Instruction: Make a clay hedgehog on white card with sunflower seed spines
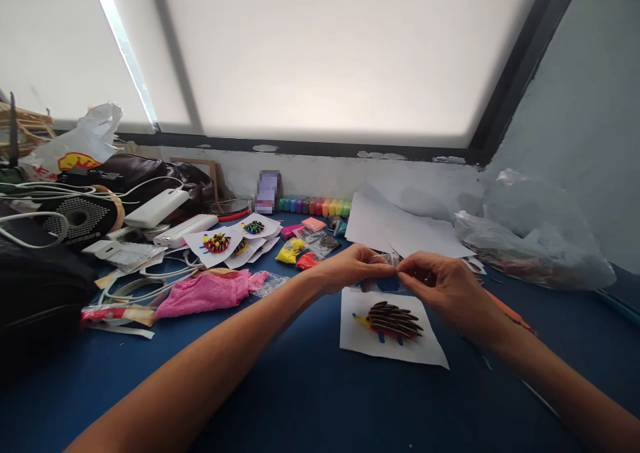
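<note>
My left hand and my right hand meet above the table, fingertips pinched close together. Between them is a small clear plastic bag, partly hidden by the fingers; something dark blue shows below it, which may be its contents or the table behind. Just beneath the hands lies a white paper sheet bearing a hedgehog figure with a yellow snout, red body, blue feet and dark seed-like spines. Neither hand touches that sheet as far as I can see.
Coloured clay packets lie left of my hands. Beyond are finished paper figures, a row of coloured pots and white sheets. A pink cloth, cables and a power bank crowd the left; a plastic bag stands right.
</note>
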The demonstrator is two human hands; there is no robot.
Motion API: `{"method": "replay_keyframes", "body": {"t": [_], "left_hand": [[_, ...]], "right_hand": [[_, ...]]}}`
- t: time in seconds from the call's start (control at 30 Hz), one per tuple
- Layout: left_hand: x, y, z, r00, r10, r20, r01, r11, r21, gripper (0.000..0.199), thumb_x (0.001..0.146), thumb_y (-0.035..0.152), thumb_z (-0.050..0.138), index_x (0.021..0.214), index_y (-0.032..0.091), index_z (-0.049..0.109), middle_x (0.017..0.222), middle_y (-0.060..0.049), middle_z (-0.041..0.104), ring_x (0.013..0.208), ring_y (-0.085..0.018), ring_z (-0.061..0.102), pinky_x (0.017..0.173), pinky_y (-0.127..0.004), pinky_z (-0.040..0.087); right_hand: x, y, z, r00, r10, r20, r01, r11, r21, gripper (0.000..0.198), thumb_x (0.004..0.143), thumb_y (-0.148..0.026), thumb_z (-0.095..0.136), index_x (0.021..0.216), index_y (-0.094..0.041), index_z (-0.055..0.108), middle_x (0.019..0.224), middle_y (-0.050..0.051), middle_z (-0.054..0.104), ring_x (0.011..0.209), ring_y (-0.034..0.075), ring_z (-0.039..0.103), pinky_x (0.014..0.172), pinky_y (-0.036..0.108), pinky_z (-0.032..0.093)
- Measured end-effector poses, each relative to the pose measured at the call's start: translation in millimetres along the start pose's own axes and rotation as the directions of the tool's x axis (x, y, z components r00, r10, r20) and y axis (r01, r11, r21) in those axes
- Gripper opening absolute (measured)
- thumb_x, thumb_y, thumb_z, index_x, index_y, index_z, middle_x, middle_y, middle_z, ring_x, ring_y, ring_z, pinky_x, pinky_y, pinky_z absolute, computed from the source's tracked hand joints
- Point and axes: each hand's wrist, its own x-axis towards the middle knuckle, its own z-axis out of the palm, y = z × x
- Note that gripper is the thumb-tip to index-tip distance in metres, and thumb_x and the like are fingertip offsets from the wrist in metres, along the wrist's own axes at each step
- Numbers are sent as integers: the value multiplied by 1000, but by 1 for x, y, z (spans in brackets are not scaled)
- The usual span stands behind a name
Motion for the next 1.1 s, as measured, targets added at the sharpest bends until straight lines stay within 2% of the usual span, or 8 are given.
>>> {"method": "replay_keyframes", "body": {"t": [0.23, 0.4, 0.47, 0.57, 0.73, 0.9, 1.0, 1.1], "left_hand": [[-2, 4, -3, 998, -15, -55, 12, 998, -57, 37, 79, 43, 67, 62, 14, 52, 58, 4, 46, 51, -6, 42, 52, -22, 32], [-2, 7, -5, 997, -9, -73, 5, 998, -65, 28, 80, 39, 67, 73, 12, 63, 67, 1, 56, 56, -6, 45, 53, -20, 35], [-1, 5, -6, 997, -4, -79, -2, 997, -79, 23, 79, 35, 68, 84, 12, 68, 76, -2, 61, 61, -7, 49, 53, -20, 37], [0, 2, -7, 993, -8, -116, -2, 996, -92, 22, 78, 33, 69, 83, 12, 69, 78, -3, 62, 62, -8, 50, 52, -19, 38], [0, 2, -7, 991, -27, -132, 17, 997, -72, 26, 74, 38, 72, 78, 13, 68, 74, -1, 60, 58, -7, 47, 52, -20, 36], [2, -1, -15, 973, -23, -228, 71, 976, 205, 23, 78, 34, 65, 75, 11, 66, 67, -1, 57, 59, -9, 46, 52, -21, 33], [5, -11, -22, 941, 2, -337, 191, 821, 539, 21, 83, 29, 57, 76, 12, 67, 64, -1, 56, 58, -11, 48, 54, -22, 35], [7, -23, -27, 909, 76, -410, 232, 723, 650, 16, 79, 26, 63, 84, 12, 69, 77, -6, 60, 75, -18, 56, 65, -27, 42]], "right_hand": [[7, 0, -6, 992, 128, 22, -128, 932, 340, 25, 75, -47, 60, 72, -22, 58, 56, -3, 49, 49, 11, 42, 47, 25, 37], [11, 3, -16, 980, 198, 8, -176, 848, 500, 27, 71, -43, 66, 88, -22, 61, 83, 3, 63, 60, 11, 52, 54, 25, 44], [10, 2, -15, 971, 239, 11, -208, 823, 529, 19, 68, -34, 68, 81, -22, 60, 84, 2, 64, 60, 10, 51, 54, 25, 44], [8, 2, -10, 965, 261, 26, -236, 822, 518, 10, 65, -27, 63, 65, -21, 55, 70, 0, 61, 54, 9, 47, 50, 23, 40], [9, 7, -7, 956, 276, 97, -288, 826, 484, 12, 71, -32, 62, 73, -20, 60, 66, 1, 60, 51, 10, 48, 47, 24, 39], [9, 9, -7, 954, 272, 125, -299, 827, 476, 28, 72, -46, 70, 81, -21, 65, 75, 2, 64, 54, 9, 49, 49, 23, 41], [3, 7, -7, 950, 275, 146, -312, 826, 469, 32, 71, -51, 74, 82, -21, 68, 73, 1, 63, 51, 8, 46, 46, 22, 39], [-6, 8, -8, 947, 286, 144, -320, 820, 474, 37, 69, -54, 76, 82, -20, 71, 72, 1, 62, 51, 7, 46, 45, 21, 38]]}}
